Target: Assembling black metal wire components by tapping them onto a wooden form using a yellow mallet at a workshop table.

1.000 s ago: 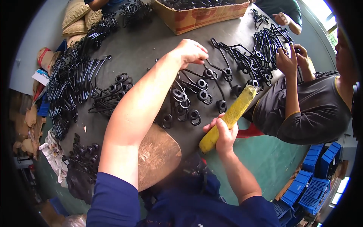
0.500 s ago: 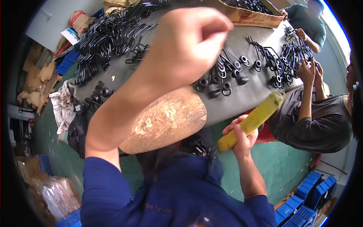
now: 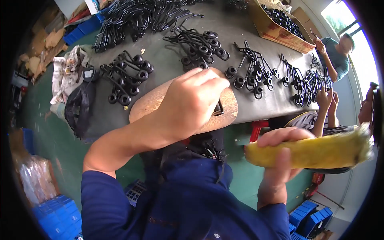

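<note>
My left hand (image 3: 194, 100) is closed with fingertips pinched over a worn, rounded wooden board (image 3: 148, 106) at the table's near edge. Beneath it shows part of a bent black metal rod (image 3: 219, 109), and the hand covers the rest. My right hand (image 3: 280, 158) grips a thick yellow rod (image 3: 316, 153) with a frayed far end, held up to the right of the board. Bent black rods with round rubber bushings lie just beyond the board in a cluster (image 3: 202, 48). More lie to the left (image 3: 126, 76) and right (image 3: 256, 70).
A large heap of black rods (image 3: 132, 20) covers the far left. An open cardboard box (image 3: 276, 34) of small black parts stands at the far right. Two people work on the right, one's hands (image 3: 328, 100) near the rods. Blue crates (image 3: 56, 216) stand on the floor.
My left hand has come down from above the table onto the board, where a black rod now shows. My right hand has raised the yellow rod and turned it nearly level. The view has shifted.
</note>
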